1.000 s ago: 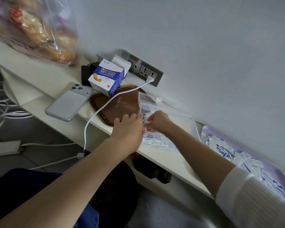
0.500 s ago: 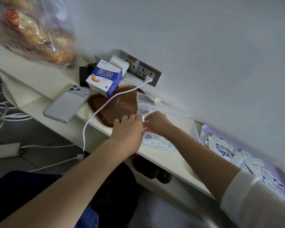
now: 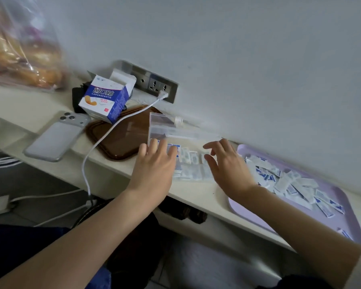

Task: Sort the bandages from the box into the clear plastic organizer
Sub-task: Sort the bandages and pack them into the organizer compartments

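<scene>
Neither hand has hold of anything: the left hand [image 3: 154, 165] lies with straight fingers over the left end of the clear plastic organizer [image 3: 167, 126], its fingertips over the wrapped bandages [image 3: 189, 158] there, and the right hand [image 3: 227, 167] hangs spread and relaxed over the right end; whether either one actually presses on the plastic I cannot tell. The organizer sits on the pale ledge [image 3: 196, 192] against the wall with its lid raised, and several compartments between the hands already carry bandages. Many more loose bandages [image 3: 290, 184] lie heaped on the lilac tray [image 3: 351, 213] just right of it, while the opened box [image 3: 103, 99] stands well apart to the left, behind a brown tray [image 3: 121, 138] and a phone [image 3: 54, 136]. This looks like a pause between placements, with the sorting partly done. The next move probably calls for the right hand to reach the heap, pinch one bandage or a few, and lay them flat in a free compartment
</scene>
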`<action>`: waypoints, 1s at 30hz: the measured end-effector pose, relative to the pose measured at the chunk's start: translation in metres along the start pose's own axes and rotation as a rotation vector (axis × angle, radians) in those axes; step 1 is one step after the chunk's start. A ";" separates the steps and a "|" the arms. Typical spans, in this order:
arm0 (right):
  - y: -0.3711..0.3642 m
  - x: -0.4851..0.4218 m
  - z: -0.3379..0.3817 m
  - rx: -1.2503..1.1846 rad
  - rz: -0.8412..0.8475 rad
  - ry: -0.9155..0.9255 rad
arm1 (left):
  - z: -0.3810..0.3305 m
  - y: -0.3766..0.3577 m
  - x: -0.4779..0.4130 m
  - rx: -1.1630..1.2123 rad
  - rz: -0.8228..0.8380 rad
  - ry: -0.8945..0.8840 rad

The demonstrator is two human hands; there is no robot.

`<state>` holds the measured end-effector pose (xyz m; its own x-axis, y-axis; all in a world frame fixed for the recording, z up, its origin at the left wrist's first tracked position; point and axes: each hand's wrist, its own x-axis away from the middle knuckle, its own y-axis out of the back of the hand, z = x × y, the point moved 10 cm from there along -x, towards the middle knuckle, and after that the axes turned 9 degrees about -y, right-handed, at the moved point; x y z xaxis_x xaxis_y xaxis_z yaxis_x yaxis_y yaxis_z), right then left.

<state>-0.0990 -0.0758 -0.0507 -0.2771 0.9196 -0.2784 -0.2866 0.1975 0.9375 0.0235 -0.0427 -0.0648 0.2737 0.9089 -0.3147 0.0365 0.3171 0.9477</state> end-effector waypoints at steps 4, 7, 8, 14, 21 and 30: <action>0.010 0.020 -0.058 0.056 -0.033 -0.062 | -0.047 0.010 -0.003 0.052 -0.137 -0.173; 0.003 0.035 -0.116 0.117 0.007 -0.144 | -0.089 0.002 -0.005 0.102 -0.136 -0.288; -0.004 0.037 -0.128 0.137 0.046 -0.162 | -0.095 -0.003 -0.004 0.130 -0.113 -0.302; -0.018 0.038 -0.218 0.126 0.221 -0.396 | -0.168 -0.050 -0.030 0.221 0.070 -0.411; -0.037 0.054 -0.274 0.158 0.436 -0.535 | -0.197 -0.103 -0.066 0.173 0.310 -0.322; -0.039 0.055 -0.262 0.110 0.448 -0.375 | -0.211 -0.119 -0.092 0.209 0.294 -0.346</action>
<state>-0.3438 -0.1215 -0.1572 -0.0003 0.9747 0.2237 -0.1140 -0.2223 0.9683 -0.2090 -0.1069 -0.1600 0.6027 0.7974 -0.0300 0.0921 -0.0321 0.9952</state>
